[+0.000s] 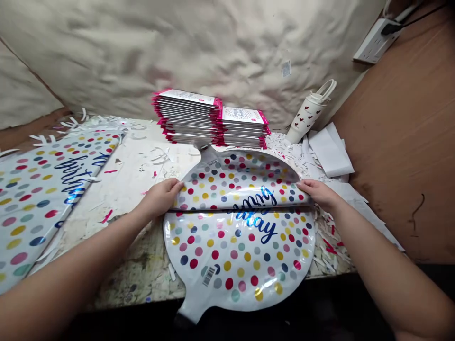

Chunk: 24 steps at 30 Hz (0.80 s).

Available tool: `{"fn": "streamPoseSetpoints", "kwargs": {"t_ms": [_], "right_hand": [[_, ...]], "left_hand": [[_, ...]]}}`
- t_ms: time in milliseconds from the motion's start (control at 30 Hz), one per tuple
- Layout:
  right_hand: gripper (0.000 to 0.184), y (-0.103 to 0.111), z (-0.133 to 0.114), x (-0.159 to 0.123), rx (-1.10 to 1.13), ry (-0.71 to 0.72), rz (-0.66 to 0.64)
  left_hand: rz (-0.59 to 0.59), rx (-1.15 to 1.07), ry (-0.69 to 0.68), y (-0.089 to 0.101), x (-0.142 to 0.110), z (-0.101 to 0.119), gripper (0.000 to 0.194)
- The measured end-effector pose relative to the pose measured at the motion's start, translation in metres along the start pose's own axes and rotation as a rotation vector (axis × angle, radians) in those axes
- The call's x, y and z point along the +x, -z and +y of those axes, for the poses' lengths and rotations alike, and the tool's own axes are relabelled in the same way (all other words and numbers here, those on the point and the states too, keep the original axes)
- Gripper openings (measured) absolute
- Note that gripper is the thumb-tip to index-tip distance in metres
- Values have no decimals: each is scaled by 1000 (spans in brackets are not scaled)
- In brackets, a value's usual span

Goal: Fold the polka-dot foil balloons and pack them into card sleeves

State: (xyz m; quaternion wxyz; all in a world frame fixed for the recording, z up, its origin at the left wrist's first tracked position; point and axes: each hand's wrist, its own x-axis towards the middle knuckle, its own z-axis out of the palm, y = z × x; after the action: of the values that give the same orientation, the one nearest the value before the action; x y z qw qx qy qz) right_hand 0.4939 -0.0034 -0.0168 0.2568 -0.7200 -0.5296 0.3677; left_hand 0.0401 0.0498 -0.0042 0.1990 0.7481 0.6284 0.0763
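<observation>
Toward the back right of your surface [142, 272], you have a white tumbler [307, 117] with dark red hearts and a looped handle. Just beside it lie white paper sheets [330, 151], with paper shreds [282, 143] scattered around. Above, you can see a white power strip [376, 41] with a black plug [390, 29], and a small label [286, 68] on the wrinkled cream wall covering [117, 52].

Blue script [265, 227] on the dotted balloon [241, 255] reads "birthday", and the left-hand pile [31, 203] perhaps carries the same word.
</observation>
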Motion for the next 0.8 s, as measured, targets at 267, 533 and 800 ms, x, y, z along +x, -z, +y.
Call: {"fn": "streamPoseSetpoints", "kwargs": {"t_ms": [267, 533, 800], "right_hand": [[34, -10, -7, 29, -316, -90, 171], [64, -84, -83, -18, -601, 307, 336], [70, -131, -60, -65, -682, 446, -49]], "left_hand": [[283, 321, -236, -24, -27, 20, 53], [22, 412, -330, -66, -65, 21, 73], [-3, 434, -281, -59, -63, 23, 69]]}}
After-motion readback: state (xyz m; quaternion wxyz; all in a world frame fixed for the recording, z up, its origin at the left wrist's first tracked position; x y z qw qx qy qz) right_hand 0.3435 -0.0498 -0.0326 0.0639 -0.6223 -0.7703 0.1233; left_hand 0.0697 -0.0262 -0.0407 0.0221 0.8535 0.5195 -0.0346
